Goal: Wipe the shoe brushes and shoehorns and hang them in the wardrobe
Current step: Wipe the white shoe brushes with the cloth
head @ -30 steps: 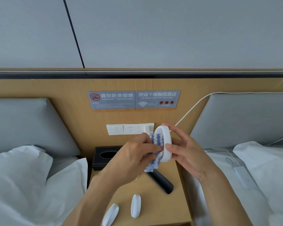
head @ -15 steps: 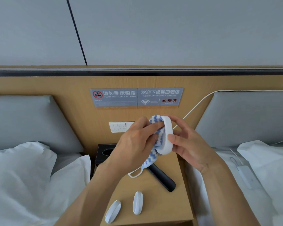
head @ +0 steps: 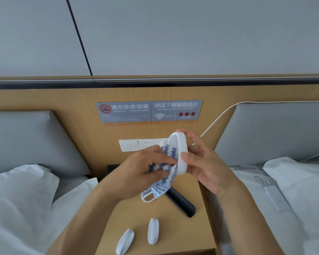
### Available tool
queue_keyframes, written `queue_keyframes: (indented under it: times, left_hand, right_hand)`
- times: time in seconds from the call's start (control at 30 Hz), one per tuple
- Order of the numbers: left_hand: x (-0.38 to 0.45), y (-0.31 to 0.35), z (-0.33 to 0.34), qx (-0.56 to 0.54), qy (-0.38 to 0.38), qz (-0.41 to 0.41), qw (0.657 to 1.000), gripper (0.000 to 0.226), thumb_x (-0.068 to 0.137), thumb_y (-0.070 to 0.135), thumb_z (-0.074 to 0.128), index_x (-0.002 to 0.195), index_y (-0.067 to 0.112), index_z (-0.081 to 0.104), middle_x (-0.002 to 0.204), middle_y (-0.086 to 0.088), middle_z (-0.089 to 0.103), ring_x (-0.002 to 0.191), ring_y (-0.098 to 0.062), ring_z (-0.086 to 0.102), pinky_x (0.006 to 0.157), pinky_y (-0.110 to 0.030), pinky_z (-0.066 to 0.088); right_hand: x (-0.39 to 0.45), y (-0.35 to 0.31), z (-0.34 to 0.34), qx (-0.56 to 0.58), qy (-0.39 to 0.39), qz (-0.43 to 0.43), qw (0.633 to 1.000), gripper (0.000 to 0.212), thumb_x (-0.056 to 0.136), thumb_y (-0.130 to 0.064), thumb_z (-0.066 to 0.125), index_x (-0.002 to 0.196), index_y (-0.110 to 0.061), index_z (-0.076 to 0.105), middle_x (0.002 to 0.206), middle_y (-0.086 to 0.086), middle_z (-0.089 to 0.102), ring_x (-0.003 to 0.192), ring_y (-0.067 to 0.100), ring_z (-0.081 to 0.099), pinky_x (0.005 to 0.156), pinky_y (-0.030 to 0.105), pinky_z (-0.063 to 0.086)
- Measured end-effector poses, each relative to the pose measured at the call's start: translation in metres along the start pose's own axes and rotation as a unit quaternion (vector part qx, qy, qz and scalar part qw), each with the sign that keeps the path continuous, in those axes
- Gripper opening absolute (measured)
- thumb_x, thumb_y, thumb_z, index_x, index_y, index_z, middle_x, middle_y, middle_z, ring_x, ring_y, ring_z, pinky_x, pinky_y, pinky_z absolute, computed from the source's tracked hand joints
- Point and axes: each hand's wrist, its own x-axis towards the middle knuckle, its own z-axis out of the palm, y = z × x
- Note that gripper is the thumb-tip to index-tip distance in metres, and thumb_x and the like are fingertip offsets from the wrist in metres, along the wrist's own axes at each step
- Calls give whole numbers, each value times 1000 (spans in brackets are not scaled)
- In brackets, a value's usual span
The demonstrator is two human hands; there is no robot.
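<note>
- We are counting three white oval pieces: one white shoe brush [head: 179, 153] in hand, held above the wooden nightstand [head: 177, 234], and two white oval pieces [head: 125, 241] [head: 153, 230] lying near the nightstand's front edge, apart from each other.
- We are counting one black shoehorn [head: 180, 203] lying diagonally on the nightstand, partly behind the cloth, and one blue-and-white zigzag cloth [head: 164, 173].
- Our right hand [head: 206, 166] is gripping the brush on edge, thumb on its near rim, fingers curled behind.
- Our left hand [head: 145, 170] is pinching the cloth, fingers curled, pressing it against the brush's face; the cloth's loop end is hanging below.
- Compared with half a second ago, we are noting the left hand sitting lower against the brush and more of the cloth showing above its fingers.
</note>
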Motion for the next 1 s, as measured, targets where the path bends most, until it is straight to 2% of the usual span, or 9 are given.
queue_keyframes:
  times: [0.17, 0.27, 0.33, 0.43, 0.5, 0.57, 0.73, 0.83, 1.0]
  left_hand:
    - [-1, 2, 17, -34, 138, -64, 988, 34, 79, 22, 80, 103, 40, 63, 84, 17, 66, 72, 0, 61, 64, -10, 45]
    - [5, 5, 27, -34, 241, -85, 966, 28, 79, 27, 81, 100, 34, 65, 88, 14, 65, 76, -1, 62, 64, -12, 46]
    - [7, 5, 28, -7, 266, -80, 961, 27, 79, 30, 81, 101, 30, 65, 90, 12, 63, 79, -3, 60, 66, -14, 46]
    - [8, 2, 13, 53, 236, -33, 970, 20, 82, 26, 78, 98, 24, 65, 85, 10, 55, 77, -5, 55, 65, -11, 39]
    - [7, -1, -6, 86, 169, -4, 982, 18, 85, 22, 77, 97, 21, 64, 85, 8, 51, 74, -6, 52, 65, -13, 38]
    - [6, -4, -27, 107, 73, 8, 992, 17, 86, 22, 76, 98, 22, 63, 86, 8, 51, 73, -9, 52, 67, -22, 42]
    - [5, 0, -52, 70, -76, -2, 995, 17, 86, 26, 75, 99, 32, 66, 96, 13, 60, 87, -10, 61, 75, -25, 49]
    - [6, 2, -53, 57, -76, 7, 995, 20, 85, 28, 77, 98, 37, 66, 93, 15, 60, 83, -10, 60, 71, -21, 47]
    - [9, -2, -39, 123, 16, 7, 992, 28, 82, 24, 80, 106, 34, 69, 91, 14, 58, 82, -3, 56, 71, -14, 42]
  right_hand:
    - [11, 12, 25, 110, 97, -32, 989, 50, 77, -16, 78, 121, -29, 57, 110, 18, 70, 89, 29, 70, 75, 39, 59]
    - [18, 20, 42, 158, 161, -43, 973, 61, 70, -19, 85, 121, -28, 53, 110, 16, 72, 90, 26, 73, 70, 35, 59]
    - [21, 20, 47, 161, 176, -36, 970, 64, 70, -20, 85, 124, -28, 51, 110, 14, 72, 89, 24, 74, 68, 32, 59]
    - [20, 15, 45, 144, 172, -12, 974, 64, 72, -30, 85, 124, -23, 48, 105, 13, 73, 86, 24, 73, 69, 35, 59]
    - [17, 11, 38, 118, 159, 18, 980, 61, 73, -42, 83, 118, -17, 49, 103, 12, 72, 89, 28, 72, 77, 41, 60]
    - [12, 6, 29, 60, 133, 59, 988, 59, 72, -46, 81, 111, -14, 52, 106, 13, 69, 95, 27, 71, 83, 37, 59]
    - [5, -1, 17, 10, -19, 143, 989, 40, 76, -29, 76, 109, -13, 59, 112, 15, 64, 100, 25, 65, 72, 30, 59]
    - [5, -4, 15, 35, -70, 153, 985, 47, 69, -28, 78, 113, -20, 64, 109, 13, 66, 95, 26, 66, 67, 29, 60]
    - [6, 1, 12, 13, -54, 145, 988, 60, 65, -26, 81, 121, -22, 61, 100, 7, 71, 91, 23, 69, 69, 32, 59]
